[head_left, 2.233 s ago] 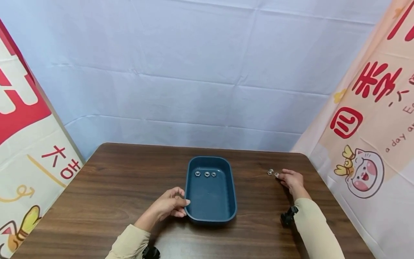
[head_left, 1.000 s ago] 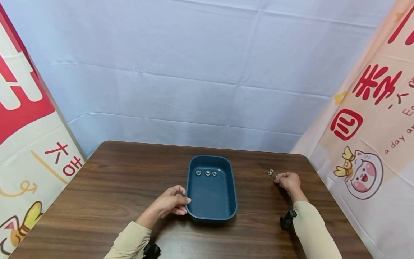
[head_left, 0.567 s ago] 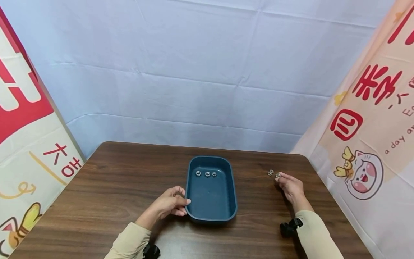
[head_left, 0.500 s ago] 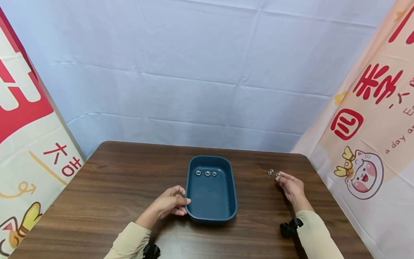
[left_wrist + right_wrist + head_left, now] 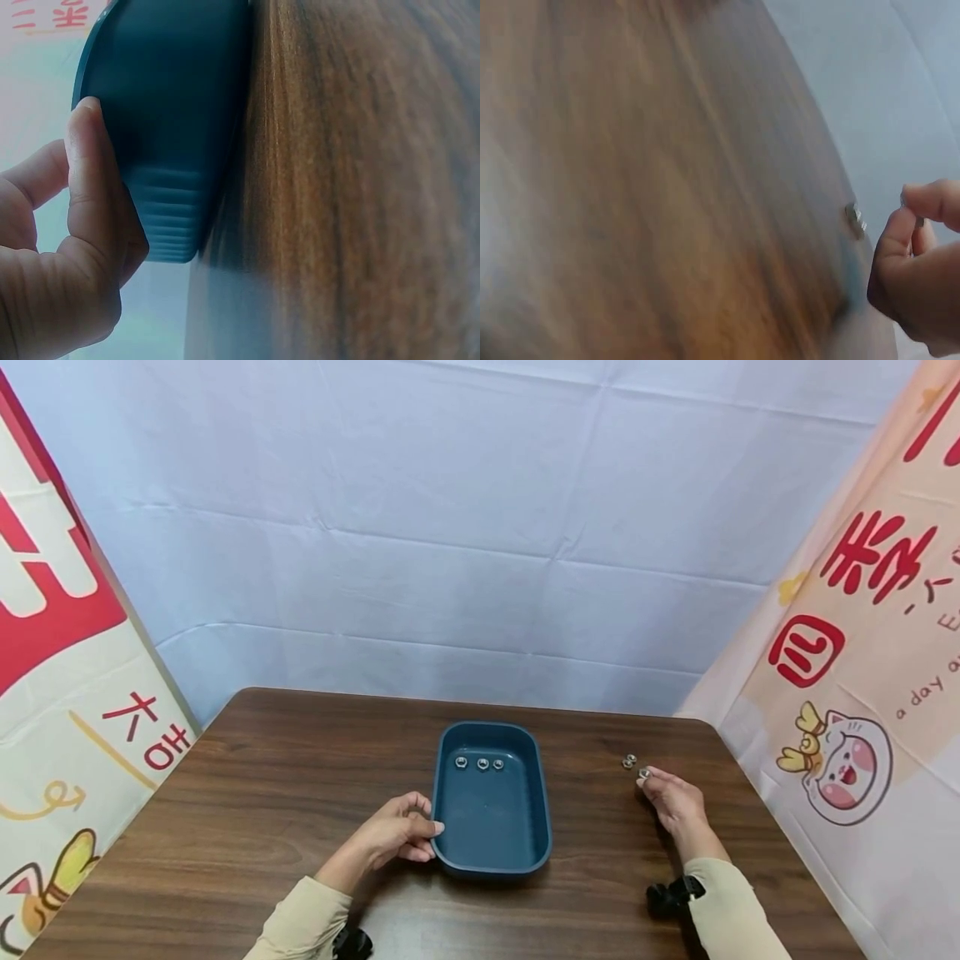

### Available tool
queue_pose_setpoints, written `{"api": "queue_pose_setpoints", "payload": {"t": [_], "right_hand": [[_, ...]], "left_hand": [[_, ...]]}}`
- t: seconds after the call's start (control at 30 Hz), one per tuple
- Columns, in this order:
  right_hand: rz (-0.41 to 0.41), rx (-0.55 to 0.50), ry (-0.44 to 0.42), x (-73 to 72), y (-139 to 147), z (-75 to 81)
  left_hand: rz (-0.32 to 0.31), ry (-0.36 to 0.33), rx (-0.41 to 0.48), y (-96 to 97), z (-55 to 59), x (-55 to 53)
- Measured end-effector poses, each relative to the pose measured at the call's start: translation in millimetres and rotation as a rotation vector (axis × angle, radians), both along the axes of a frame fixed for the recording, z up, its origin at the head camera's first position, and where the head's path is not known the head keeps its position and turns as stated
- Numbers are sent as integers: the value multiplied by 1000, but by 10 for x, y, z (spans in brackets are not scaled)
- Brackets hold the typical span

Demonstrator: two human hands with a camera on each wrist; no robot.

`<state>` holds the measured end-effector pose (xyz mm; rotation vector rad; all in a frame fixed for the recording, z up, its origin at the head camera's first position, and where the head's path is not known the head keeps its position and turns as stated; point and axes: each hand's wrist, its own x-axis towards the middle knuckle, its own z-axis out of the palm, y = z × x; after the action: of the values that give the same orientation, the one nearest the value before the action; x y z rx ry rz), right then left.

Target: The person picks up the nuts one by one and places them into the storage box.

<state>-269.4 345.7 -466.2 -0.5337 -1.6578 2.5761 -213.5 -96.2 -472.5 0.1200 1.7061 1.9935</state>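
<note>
My left hand (image 5: 397,833) pinches the left rim of a dark blue rectangular tray (image 5: 491,831), thumb over the edge and fingers against the outer wall. Inside the tray, toward its far end, lie three silver hex nuts (image 5: 483,764) in a row. To the right of the tray, my right hand (image 5: 677,802) pinches a single nut (image 5: 644,773) between thumb and fingertip. In the right wrist view this nut is mostly covered by the fingers (image 5: 930,201). Just beyond that hand, a couple of nuts (image 5: 628,762) lie close together on the wooden table.
The dark brown wooden table (image 5: 315,760) ends at a pale hanging cloth (image 5: 435,568) behind it. Printed cloths with red characters hang on the left (image 5: 82,760) and right (image 5: 847,693). A small black camera (image 5: 671,897) is strapped at the right wrist.
My right hand dips and turns over the nut, then turns back, with the nut showing between its fingertips. The left hand and tray stay in place.
</note>
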Motion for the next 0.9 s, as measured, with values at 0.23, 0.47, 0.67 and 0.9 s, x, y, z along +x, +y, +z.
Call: {"api": "queue_pose_setpoints", "payload": {"t": [0.23,0.47,0.67,0.9], "right_hand": [[25,6,5,89,-142,23],[67,30,21,156,-263,51],[86,94,55,188,-364,78],[125,183,45,214,-485,137]], "left_hand": [[-4,8,-4,-1,10,4],[0,6,-7,-2,11,7],[0,4,-7,-12,5,16],[1,2,-6,-7,9,20]]}}
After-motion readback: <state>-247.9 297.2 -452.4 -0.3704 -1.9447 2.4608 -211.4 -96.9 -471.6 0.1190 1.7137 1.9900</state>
